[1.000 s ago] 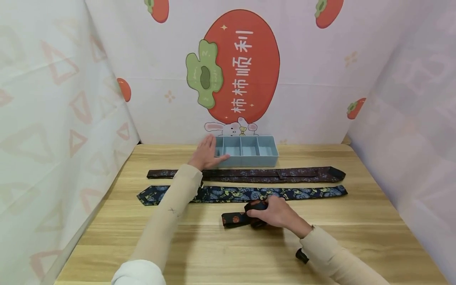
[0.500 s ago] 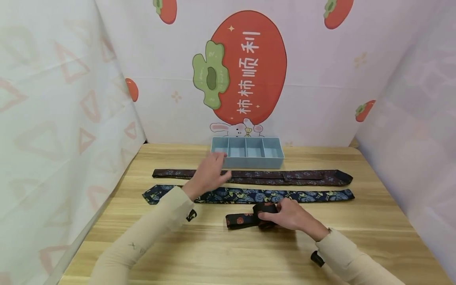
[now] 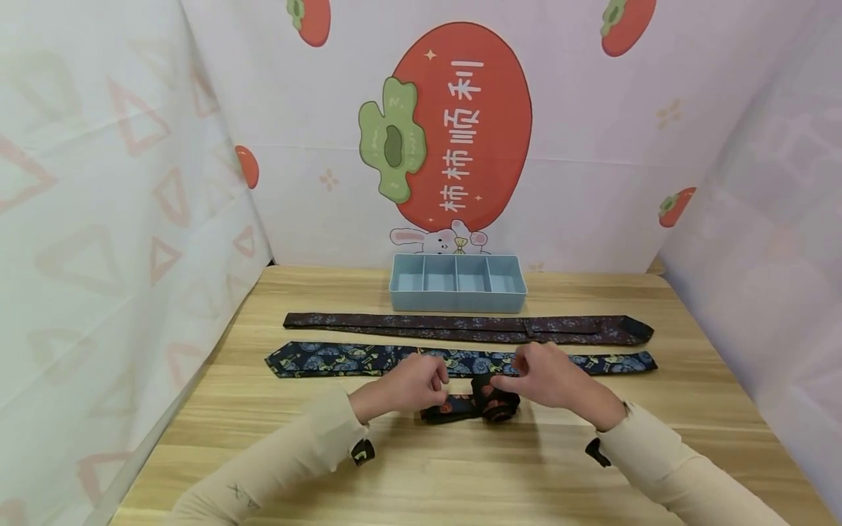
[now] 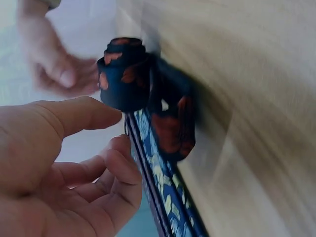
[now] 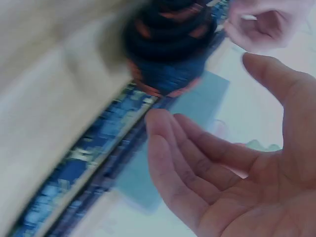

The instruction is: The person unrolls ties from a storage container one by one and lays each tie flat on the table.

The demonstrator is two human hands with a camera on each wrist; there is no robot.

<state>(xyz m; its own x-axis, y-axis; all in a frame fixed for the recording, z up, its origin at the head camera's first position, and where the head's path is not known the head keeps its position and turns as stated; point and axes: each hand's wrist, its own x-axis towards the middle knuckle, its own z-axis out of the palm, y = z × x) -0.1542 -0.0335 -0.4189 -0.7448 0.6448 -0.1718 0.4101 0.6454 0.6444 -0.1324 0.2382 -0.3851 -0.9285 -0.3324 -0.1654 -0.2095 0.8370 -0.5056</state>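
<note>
A dark tie with orange-red motifs (image 3: pixel 496 400) lies on the table between my hands, mostly wound into a roll, its loose end stretching left. My left hand (image 3: pixel 411 383) hovers over that loose end, fingers bent; in the left wrist view a gap shows between thumb and index finger, with nothing in it. By the roll's right side is my right hand (image 3: pixel 549 374). Its thumb and fingers stand apart in the right wrist view, the rolled tie (image 5: pixel 168 47) just beyond the fingertips. Behind the hands a navy tie with blue and yellow pattern (image 3: pixel 349 359) lies flat.
Farther back, a dark maroon tie with small blue flowers (image 3: pixel 408 324) lies lengthwise. Beyond it a light blue box with several compartments (image 3: pixel 460 301) stands near the back curtain (image 3: pixel 296 219). All rest on a wooden table (image 3: pixel 421 482).
My left hand has come back from the box to the tie's loose end. My right hand has let go of the rolled tie and stays beside it.
</note>
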